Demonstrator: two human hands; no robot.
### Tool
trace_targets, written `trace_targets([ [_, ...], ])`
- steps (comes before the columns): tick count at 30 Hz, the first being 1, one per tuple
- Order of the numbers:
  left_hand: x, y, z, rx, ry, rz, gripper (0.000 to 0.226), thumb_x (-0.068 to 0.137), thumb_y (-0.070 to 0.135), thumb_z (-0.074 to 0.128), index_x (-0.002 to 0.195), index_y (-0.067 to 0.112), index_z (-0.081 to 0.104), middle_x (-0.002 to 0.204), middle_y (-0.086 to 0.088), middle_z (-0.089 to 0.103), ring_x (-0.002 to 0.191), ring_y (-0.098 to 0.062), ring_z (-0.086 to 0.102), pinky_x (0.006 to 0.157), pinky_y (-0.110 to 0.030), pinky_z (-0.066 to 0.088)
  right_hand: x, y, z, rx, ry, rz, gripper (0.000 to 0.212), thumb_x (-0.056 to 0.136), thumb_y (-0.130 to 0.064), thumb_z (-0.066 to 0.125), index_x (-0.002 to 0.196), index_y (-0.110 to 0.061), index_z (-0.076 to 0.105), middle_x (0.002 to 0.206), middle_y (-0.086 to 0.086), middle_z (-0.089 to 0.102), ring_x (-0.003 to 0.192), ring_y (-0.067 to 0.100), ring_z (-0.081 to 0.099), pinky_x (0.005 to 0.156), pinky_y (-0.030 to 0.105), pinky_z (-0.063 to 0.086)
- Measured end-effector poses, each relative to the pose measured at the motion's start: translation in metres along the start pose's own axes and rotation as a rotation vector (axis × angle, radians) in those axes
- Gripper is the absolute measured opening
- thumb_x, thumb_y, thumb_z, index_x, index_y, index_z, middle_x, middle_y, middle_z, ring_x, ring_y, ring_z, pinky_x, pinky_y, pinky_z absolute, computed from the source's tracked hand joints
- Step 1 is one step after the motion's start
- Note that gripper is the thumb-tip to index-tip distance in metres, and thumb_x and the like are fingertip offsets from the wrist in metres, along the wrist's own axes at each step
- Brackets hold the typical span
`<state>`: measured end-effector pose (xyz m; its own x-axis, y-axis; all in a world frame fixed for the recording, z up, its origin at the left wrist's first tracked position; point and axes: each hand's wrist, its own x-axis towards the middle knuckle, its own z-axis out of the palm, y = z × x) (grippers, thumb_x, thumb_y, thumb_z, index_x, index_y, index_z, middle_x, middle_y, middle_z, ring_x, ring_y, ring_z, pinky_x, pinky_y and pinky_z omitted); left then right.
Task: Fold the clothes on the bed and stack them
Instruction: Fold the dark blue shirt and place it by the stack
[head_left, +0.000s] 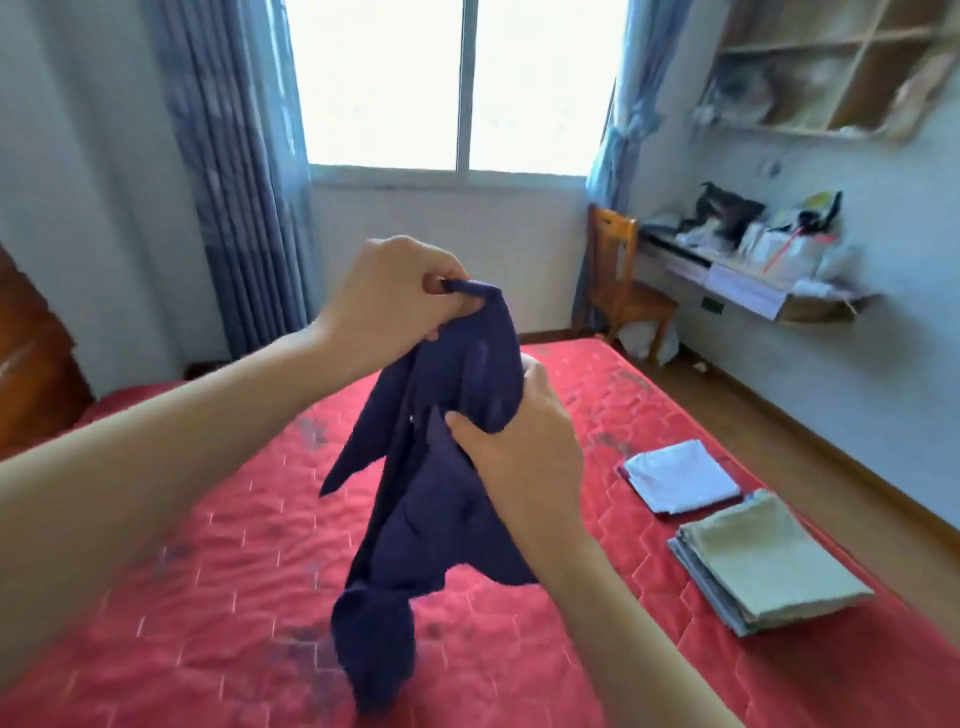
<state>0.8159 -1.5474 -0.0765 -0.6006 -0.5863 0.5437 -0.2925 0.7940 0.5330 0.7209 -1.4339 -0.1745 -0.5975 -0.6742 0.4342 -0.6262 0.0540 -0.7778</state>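
A dark navy garment (415, 519) hangs bunched in the air above the red quilted bed (234, 571). My left hand (384, 296) pinches its top edge, held highest. Lower and to the right, my right hand (519, 447) grips a fold of the same garment. The garment's lower end reaches down close to the bedcover. At the bed's right edge lies a folded stack topped by a pale green piece (763, 561). Beyond it sits a folded white piece (675, 475) on something dark red.
A window with blue-grey curtains (228, 171) fills the far wall. A wooden chair (623, 280) and a cluttered wall-mounted desk (753, 280) stand at the right, with open shelves (831, 73) above. Wooden floor (810, 467) runs along the bed's right side.
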Motion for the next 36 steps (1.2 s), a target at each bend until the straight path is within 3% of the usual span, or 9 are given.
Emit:
trace_targets([
  [4, 0.042, 0.046, -0.069, 0.077, 0.178, 0.015, 0.014, 0.085, 0.033, 0.07, 0.075, 0.024, 0.071, 0.048, 0.011, 0.059, 0.047, 0.001, 0.055, 0.055, -0.009, 0.039, 0.043, -0.029, -0.075, -0.121, -0.018, -0.149, 0.023, 0.078, -0.026, 0.068, 0.099, -0.033, 0.061, 0.081, -0.015, 0.065, 0.077, 0.008, 0.062, 0.06, 0.02, 0.041],
  [7, 0.058, 0.074, -0.112, 0.072, 0.271, 0.033, 0.015, 0.083, 0.038, 0.073, 0.076, 0.025, 0.073, 0.052, 0.016, 0.057, 0.051, 0.0, 0.052, 0.055, -0.017, 0.037, 0.077, -0.051, -0.129, -0.099, -0.067, -0.223, 0.004, 0.085, -0.03, 0.067, 0.084, -0.026, 0.069, 0.071, -0.012, 0.067, 0.068, 0.004, 0.058, 0.06, 0.017, 0.041],
  [10, 0.064, 0.1, -0.14, 0.109, 0.316, 0.035, 0.013, 0.08, 0.038, 0.075, 0.078, 0.025, 0.073, 0.075, 0.012, 0.057, 0.074, -0.007, 0.054, 0.072, -0.029, 0.04, 0.104, -0.08, -0.178, 0.052, -0.128, -0.31, 0.03, 0.093, -0.027, 0.062, 0.066, -0.013, 0.06, 0.057, -0.003, 0.056, 0.057, 0.008, 0.046, 0.061, 0.032, 0.038],
  [14, 0.048, 0.129, -0.156, -0.123, 0.245, -0.086, 0.012, 0.083, 0.031, 0.074, 0.078, 0.02, 0.075, 0.08, -0.002, 0.072, 0.08, -0.016, 0.066, 0.081, -0.037, 0.05, 0.128, -0.124, -0.23, 0.135, -0.139, -0.444, 0.048, 0.095, -0.027, 0.058, 0.057, -0.002, 0.044, 0.056, 0.0, 0.034, 0.052, 0.003, 0.029, 0.053, 0.023, 0.026],
  [17, 0.03, 0.147, -0.154, -0.336, 0.22, -0.141, 0.018, 0.087, 0.028, 0.071, 0.073, 0.016, 0.075, 0.077, -0.003, 0.073, 0.072, -0.017, 0.067, 0.07, -0.031, 0.052, 0.136, -0.146, -0.259, 0.095, -0.195, -0.527, 0.047, 0.084, -0.03, 0.069, 0.058, 0.004, 0.048, 0.055, 0.0, 0.038, 0.051, 0.003, 0.031, 0.05, 0.018, 0.026],
  [20, 0.016, 0.158, -0.151, -0.423, 0.256, -0.133, 0.022, 0.089, 0.027, 0.067, 0.069, 0.024, 0.075, 0.067, 0.006, 0.07, 0.059, -0.003, 0.063, 0.052, -0.014, 0.046, 0.137, -0.156, -0.283, 0.207, -0.389, -0.505, 0.022, 0.076, -0.015, 0.077, 0.067, -0.002, 0.062, 0.058, 0.0, 0.055, 0.055, 0.004, 0.048, 0.055, 0.012, 0.039],
  [26, -0.006, 0.158, -0.156, -0.477, 0.193, -0.181, 0.023, 0.086, 0.036, 0.066, 0.083, 0.015, 0.074, 0.084, -0.006, 0.074, 0.074, -0.013, 0.067, 0.06, -0.019, 0.052, 0.122, -0.144, -0.295, 0.188, -0.695, -0.381, 0.021, 0.073, -0.002, 0.078, 0.092, -0.008, 0.075, 0.093, 0.007, 0.075, 0.085, 0.013, 0.068, 0.08, 0.021, 0.053],
  [32, -0.027, 0.145, -0.146, -0.49, 0.012, -0.214, 0.026, 0.087, 0.039, 0.063, 0.095, 0.016, 0.074, 0.097, -0.005, 0.075, 0.086, -0.013, 0.071, 0.066, -0.018, 0.053, 0.109, -0.118, -0.26, 0.321, -0.534, -0.244, 0.02, 0.09, -0.006, 0.064, 0.107, 0.005, 0.065, 0.107, 0.021, 0.069, 0.092, 0.023, 0.066, 0.086, 0.036, 0.057],
  [36, -0.032, 0.134, -0.134, -0.455, -0.028, -0.263, 0.022, 0.094, 0.027, 0.058, 0.079, 0.024, 0.075, 0.079, 0.004, 0.073, 0.072, -0.005, 0.067, 0.061, -0.014, 0.05, 0.113, -0.108, -0.231, 0.213, -0.344, -0.154, 0.025, 0.089, -0.023, 0.068, 0.092, 0.002, 0.066, 0.092, 0.022, 0.069, 0.08, 0.028, 0.064, 0.078, 0.048, 0.054],
])
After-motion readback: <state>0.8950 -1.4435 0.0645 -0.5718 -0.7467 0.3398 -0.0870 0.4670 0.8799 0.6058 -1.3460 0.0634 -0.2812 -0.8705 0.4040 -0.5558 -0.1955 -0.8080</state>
